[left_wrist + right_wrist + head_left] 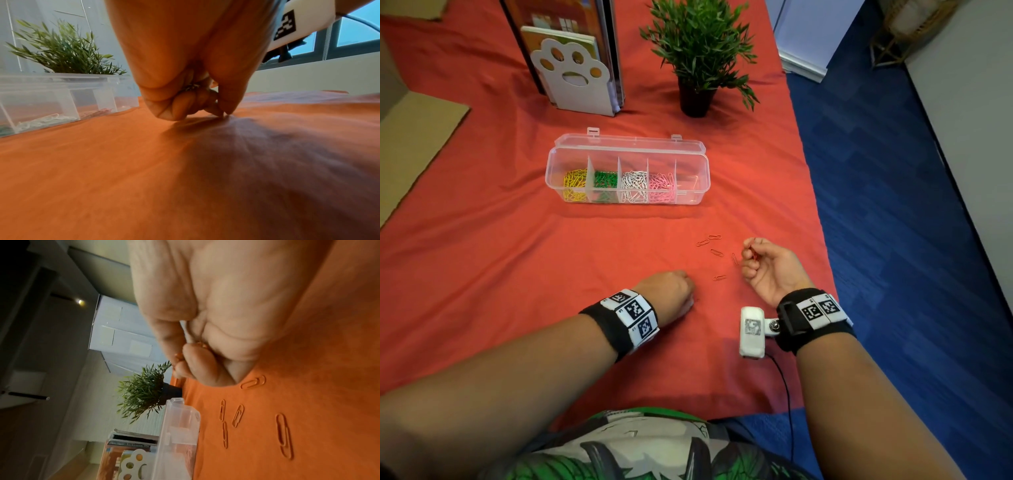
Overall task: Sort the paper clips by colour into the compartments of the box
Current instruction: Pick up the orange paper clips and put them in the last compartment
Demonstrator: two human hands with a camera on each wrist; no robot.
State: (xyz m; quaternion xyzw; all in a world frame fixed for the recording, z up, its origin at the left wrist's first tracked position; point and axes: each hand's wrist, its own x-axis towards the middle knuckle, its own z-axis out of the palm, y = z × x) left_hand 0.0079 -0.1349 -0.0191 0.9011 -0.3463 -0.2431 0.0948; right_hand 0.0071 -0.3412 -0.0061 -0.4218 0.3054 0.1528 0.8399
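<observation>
The clear compartment box (697, 195) stands open mid-table with yellow, green, white and pink clips in separate compartments; its rightmost compartment looks bare. Several red paper clips (716, 253) lie loose on the red cloth in front of it, also plain in the right wrist view (284, 436). My right hand (750, 255) is turned palm-up just right of them, fingers curled round a few red clips (754, 249). My left hand (688, 291) is knuckles-up left of the clips, its thumb and fingertip (228, 110) pinching together on the cloth, apparently on a red clip I can barely see.
A potted plant (698, 51) and a white paw-shaped bookend (571, 75) with books stand behind the box. Cardboard (410, 144) lies at the left edge. The table's right edge (822, 240) drops to blue floor close beside my right hand.
</observation>
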